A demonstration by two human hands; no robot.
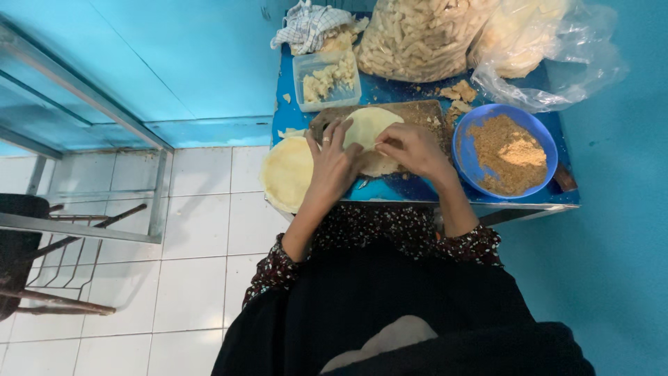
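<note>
A pale round wrapper [367, 129] lies on a dark wooden board [417, 111] on a small blue table [390, 189]. My left hand [332, 161], with a ring on one finger, presses flat on the wrapper's near left part. My right hand [412, 147] pinches the wrapper's right edge and folds it inward. A stack of more round wrappers [287, 173] sits at the table's left edge, beside my left hand.
A blue bowl of brown crumbs [506, 152] stands right of the board. A clear tub of filling pieces [327, 79], a checked cloth [306, 26] and big plastic bags of rolled pieces [417, 38] fill the back. A metal rack [90, 230] stands on the tiled floor at left.
</note>
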